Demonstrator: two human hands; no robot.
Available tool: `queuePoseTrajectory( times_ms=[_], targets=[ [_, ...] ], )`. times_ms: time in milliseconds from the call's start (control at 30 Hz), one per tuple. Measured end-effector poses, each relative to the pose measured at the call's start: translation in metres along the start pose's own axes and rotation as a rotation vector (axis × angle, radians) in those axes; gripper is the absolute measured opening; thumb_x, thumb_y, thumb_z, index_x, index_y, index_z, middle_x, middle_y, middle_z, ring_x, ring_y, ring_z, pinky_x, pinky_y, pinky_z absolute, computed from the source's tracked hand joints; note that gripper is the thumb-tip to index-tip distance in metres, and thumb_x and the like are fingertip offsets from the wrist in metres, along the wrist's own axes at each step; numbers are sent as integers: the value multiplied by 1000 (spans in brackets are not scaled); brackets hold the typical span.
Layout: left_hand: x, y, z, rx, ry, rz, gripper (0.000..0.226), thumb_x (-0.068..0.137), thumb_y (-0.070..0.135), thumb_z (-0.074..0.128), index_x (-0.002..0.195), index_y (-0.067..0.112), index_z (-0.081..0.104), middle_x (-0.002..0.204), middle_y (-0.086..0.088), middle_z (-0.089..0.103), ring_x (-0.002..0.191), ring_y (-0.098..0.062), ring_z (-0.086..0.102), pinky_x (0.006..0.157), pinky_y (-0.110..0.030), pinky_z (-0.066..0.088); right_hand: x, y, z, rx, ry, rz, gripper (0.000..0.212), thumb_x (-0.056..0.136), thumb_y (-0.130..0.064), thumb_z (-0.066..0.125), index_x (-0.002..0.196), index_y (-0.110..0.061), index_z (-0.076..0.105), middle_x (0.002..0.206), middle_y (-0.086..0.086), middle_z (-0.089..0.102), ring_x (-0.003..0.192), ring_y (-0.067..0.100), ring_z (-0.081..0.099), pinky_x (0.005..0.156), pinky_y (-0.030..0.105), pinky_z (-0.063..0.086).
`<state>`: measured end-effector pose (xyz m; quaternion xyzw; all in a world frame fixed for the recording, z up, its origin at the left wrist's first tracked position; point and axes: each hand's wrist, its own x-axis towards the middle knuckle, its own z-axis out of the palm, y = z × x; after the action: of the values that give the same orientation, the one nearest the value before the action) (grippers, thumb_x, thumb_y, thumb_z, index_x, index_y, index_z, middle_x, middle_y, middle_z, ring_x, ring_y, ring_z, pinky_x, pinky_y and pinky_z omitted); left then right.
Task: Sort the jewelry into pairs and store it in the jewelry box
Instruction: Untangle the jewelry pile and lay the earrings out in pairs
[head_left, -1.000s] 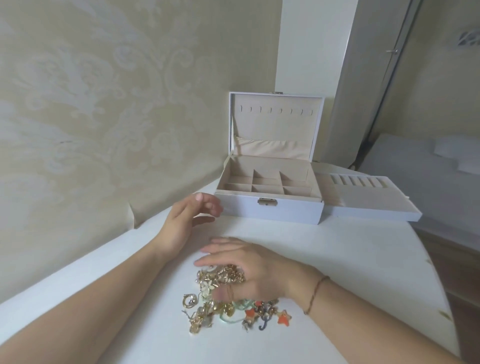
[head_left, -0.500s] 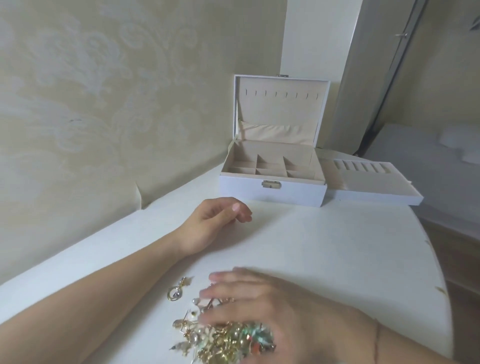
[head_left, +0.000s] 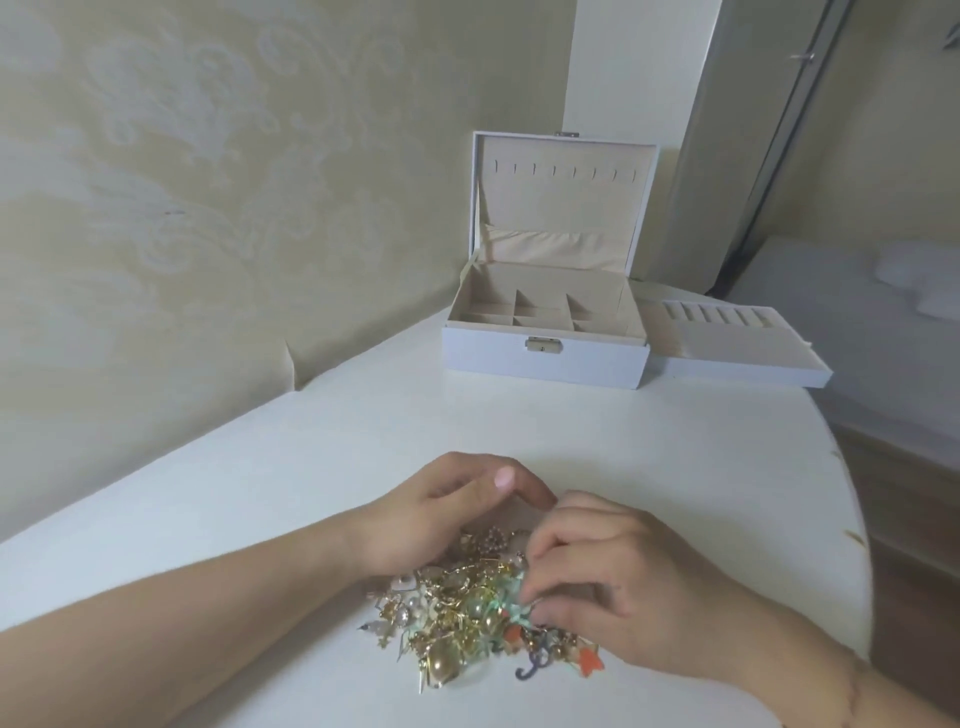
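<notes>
A tangled pile of jewelry (head_left: 457, 613), mostly gold with pearls, teal and orange pieces, lies on the white table (head_left: 649, 447) near its front. My left hand (head_left: 436, 514) rests at the pile's far left edge, fingers loosely curved over it and holding nothing I can see. My right hand (head_left: 623, 587) is at the pile's right side, its curled fingertips pinching a teal piece (head_left: 511, 603) in the heap. The white jewelry box (head_left: 545, 358) stands open at the back of the table, its beige compartments showing nothing inside.
The box's removable tray (head_left: 737, 364) with ring slots sits right of the box. A patterned wall runs along the table's left side. The table's curved right edge (head_left: 852, 519) drops to a wooden floor.
My left hand pulled back from near the box to the pile's far edge. My right hand went from lying flat over the pile to picking at it with curled fingers. The pile is more bunched.
</notes>
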<state>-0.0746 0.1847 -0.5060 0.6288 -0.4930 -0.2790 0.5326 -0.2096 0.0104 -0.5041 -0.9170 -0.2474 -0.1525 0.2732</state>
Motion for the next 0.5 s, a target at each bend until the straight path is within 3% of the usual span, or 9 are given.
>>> queuePoseTrajectory(
  times_ms=[133,267,367,433,500],
  targets=[
    [-10,3,10,-54,-52,7,69,96,61,39,115,0,63,112,-18,67,108,-30,62,98,-45,46,-6,-9,-6,311,83,116,9,86,-30,72,89,-23,77,88,-12,67,83,10,61,74,27,51],
    [-6,0,15,-119,-67,-16,74,93,70,34,114,5,64,113,-22,65,109,-38,60,100,-53,43,-2,-17,-15,585,213,219,17,83,-40,71,86,-24,77,79,-6,69,68,15,60,66,27,48],
    [21,13,5,-294,-75,-39,73,88,76,30,105,17,68,103,-11,69,102,-26,64,94,-35,46,19,-19,-27,723,318,298,17,82,-32,73,84,-16,76,69,8,67,58,20,56,55,28,45],
    [43,27,-7,-383,-143,-87,81,88,75,19,105,11,66,97,-14,66,99,-31,60,91,-37,45,42,-14,-37,722,428,375,14,87,-18,69,81,-6,72,58,6,63,46,16,50,44,21,40],
    [61,34,-20,-425,-158,-133,92,90,71,14,123,-5,53,100,-15,66,97,-34,61,94,-44,46,65,-5,-48,571,558,448,13,89,-9,66,78,-5,70,52,3,60,39,10,48,43,16,40]
  ],
)
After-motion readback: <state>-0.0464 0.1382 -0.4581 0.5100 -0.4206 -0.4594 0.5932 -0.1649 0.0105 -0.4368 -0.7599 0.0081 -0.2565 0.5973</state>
